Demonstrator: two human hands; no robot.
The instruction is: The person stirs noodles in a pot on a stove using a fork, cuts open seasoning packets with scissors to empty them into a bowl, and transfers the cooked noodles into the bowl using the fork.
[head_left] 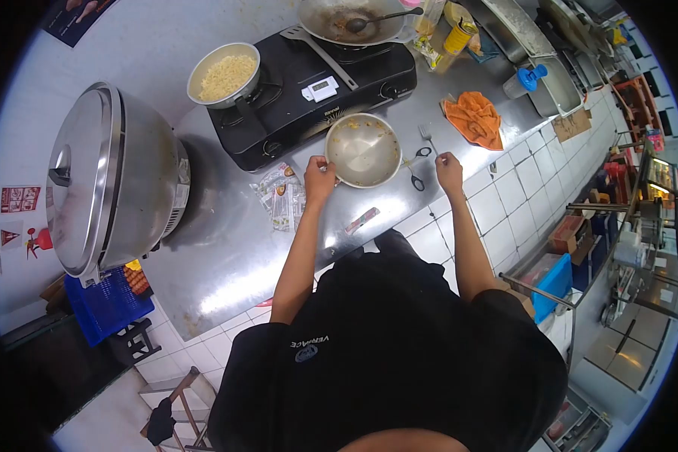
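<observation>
A metal bowl (363, 154) with orange food residue inside stands on the steel counter. My left hand (320, 178) is closed at its left rim; the exact grip is partly hidden. To the right of the bowl, my right hand (450, 175) pinches the handle of a fork (427, 134), its tines pointing away from me. Scissors (417, 181) with black handles lie between the bowl and my right hand. A torn clear plastic wrapper (280, 197) rests beside my left forearm, and a small red packet (362, 220) lies nearer the counter's front edge.
A black gas stove (279, 120) carries a pot of noodles (228, 77), a white timer (321, 89), a spatula (320, 56) and a wok (346, 22) with a ladle. A large steel cooker (139, 166) stands left. An orange cloth (473, 119) and a blue-lidded bottle (523, 81) sit right.
</observation>
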